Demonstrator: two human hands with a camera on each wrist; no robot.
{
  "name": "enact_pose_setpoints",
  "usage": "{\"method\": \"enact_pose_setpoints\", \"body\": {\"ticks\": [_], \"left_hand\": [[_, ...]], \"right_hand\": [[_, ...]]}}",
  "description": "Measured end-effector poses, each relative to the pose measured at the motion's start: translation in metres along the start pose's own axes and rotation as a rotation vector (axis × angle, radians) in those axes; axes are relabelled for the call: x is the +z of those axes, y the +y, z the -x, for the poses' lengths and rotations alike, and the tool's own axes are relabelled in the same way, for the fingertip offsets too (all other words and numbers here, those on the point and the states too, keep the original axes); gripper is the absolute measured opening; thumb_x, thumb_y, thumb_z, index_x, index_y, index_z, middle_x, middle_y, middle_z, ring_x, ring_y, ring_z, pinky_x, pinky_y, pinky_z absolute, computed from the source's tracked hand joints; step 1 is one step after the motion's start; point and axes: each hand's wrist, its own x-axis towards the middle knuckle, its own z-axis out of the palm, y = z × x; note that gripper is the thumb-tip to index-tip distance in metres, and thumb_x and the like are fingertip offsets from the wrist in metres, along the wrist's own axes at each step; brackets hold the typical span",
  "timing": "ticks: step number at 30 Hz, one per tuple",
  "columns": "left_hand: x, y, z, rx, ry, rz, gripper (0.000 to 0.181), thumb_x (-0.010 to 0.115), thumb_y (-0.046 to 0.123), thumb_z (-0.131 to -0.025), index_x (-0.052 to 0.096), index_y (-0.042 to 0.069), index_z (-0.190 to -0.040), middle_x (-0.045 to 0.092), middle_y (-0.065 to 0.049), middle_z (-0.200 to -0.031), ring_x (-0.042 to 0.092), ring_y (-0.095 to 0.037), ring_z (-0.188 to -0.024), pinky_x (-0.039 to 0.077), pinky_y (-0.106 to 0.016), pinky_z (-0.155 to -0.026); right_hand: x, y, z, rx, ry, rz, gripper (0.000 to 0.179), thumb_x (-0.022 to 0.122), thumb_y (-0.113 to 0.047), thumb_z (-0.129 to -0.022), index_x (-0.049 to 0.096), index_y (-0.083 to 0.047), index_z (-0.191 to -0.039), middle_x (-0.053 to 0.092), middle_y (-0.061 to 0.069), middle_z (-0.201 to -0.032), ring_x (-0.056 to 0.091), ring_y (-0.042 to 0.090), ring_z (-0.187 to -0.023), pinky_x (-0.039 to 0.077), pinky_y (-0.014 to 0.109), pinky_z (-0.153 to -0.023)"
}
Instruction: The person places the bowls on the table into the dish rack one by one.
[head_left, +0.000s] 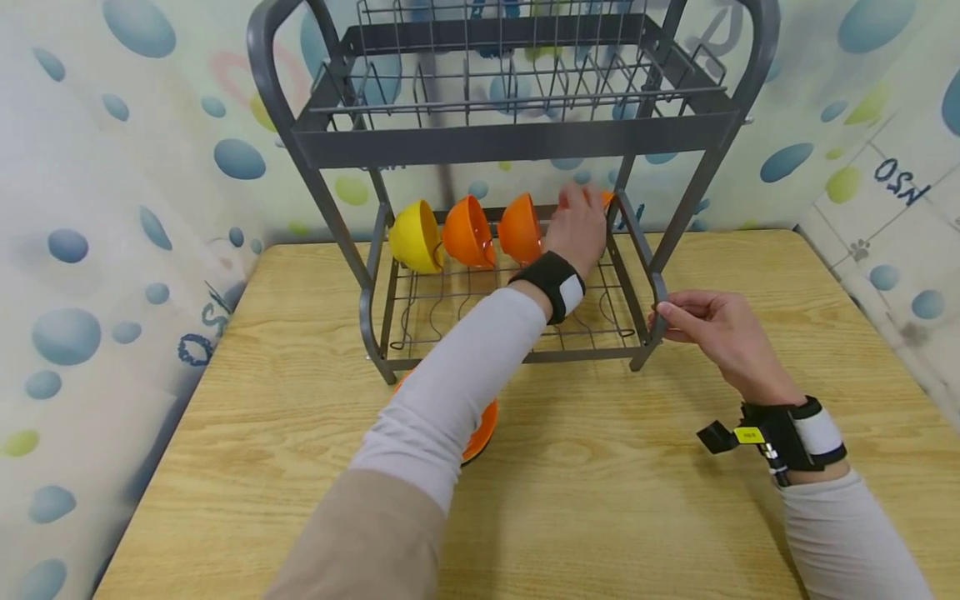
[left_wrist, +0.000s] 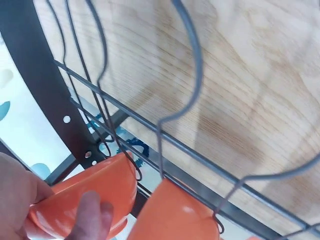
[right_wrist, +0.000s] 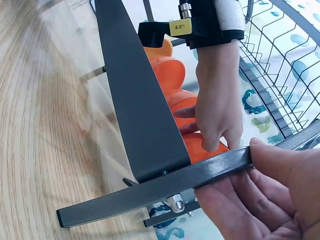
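Observation:
My left hand [head_left: 577, 229] reaches into the lower tier of a dark grey dish rack [head_left: 517, 147]. Its thumb and fingers grip an orange bowl [left_wrist: 112, 187], tilted on its side at the tier's right end; in the head view the hand hides most of it. To its left, another orange bowl [head_left: 519, 229], a second orange bowl [head_left: 467, 233] and a yellow bowl [head_left: 415, 237] stand on edge in a row against the wires. Outside the rack, my right hand [head_left: 720, 333] pinches the right side frame [right_wrist: 215, 167] between thumb and fingers.
On the wooden table [head_left: 600, 483], an orange bowl [head_left: 483, 433] lies in front of the rack, partly hidden under my left forearm. The upper wire basket [head_left: 510, 83] overhangs the lower tier. Patterned walls [head_left: 112, 250] rise behind and at the sides.

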Motion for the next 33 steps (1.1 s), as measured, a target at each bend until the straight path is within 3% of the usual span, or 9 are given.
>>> {"method": "enact_pose_setpoints", "body": {"ticks": [4,10,23,33], "left_hand": [[-0.0052,-0.0007,0.0028,-0.031,-0.045,0.064,0.042,0.033,0.018,-0.101,0.035,0.000,-0.138,0.052,-0.013,-0.119,0.048,-0.004,-0.057,0.050,-0.013,-0.055],[-0.0068,-0.0023,0.0015,-0.080,-0.114,0.171,0.038,0.038,0.019,-0.100,0.036,-0.001,-0.132,0.047,-0.010,-0.113,0.050,-0.007,-0.067,0.049,-0.014,-0.052],[-0.0078,0.0011,-0.0007,-0.180,-0.185,0.371,0.036,0.040,0.023,-0.100,0.036,0.001,-0.129,0.043,-0.010,-0.112,0.057,-0.008,-0.062,0.049,-0.015,-0.053],[-0.0110,0.0006,-0.0012,-0.203,-0.200,0.394,0.039,0.040,0.026,-0.100,0.038,0.000,-0.129,0.045,-0.011,-0.114,0.059,-0.008,-0.066,0.052,-0.016,-0.058]], "right_hand": [[-0.0005,0.0002,-0.0001,0.000,-0.003,0.012,0.047,0.057,-0.042,-0.092,0.063,-0.002,-0.117,0.074,0.002,-0.100,0.069,0.010,-0.091,0.056,0.021,-0.078],[-0.0003,0.0000,-0.0008,0.001,-0.007,0.019,0.048,0.057,-0.042,-0.092,0.063,-0.002,-0.117,0.074,0.003,-0.101,0.069,0.009,-0.090,0.056,0.020,-0.078],[-0.0007,0.0001,0.0000,0.002,-0.001,0.022,0.048,0.057,-0.041,-0.092,0.063,-0.001,-0.118,0.074,0.004,-0.100,0.069,0.009,-0.089,0.056,0.021,-0.078],[-0.0017,0.0000,-0.0004,0.012,-0.007,0.042,0.050,0.057,-0.043,-0.092,0.063,-0.001,-0.120,0.074,0.003,-0.101,0.069,0.008,-0.090,0.056,0.020,-0.078]]}}
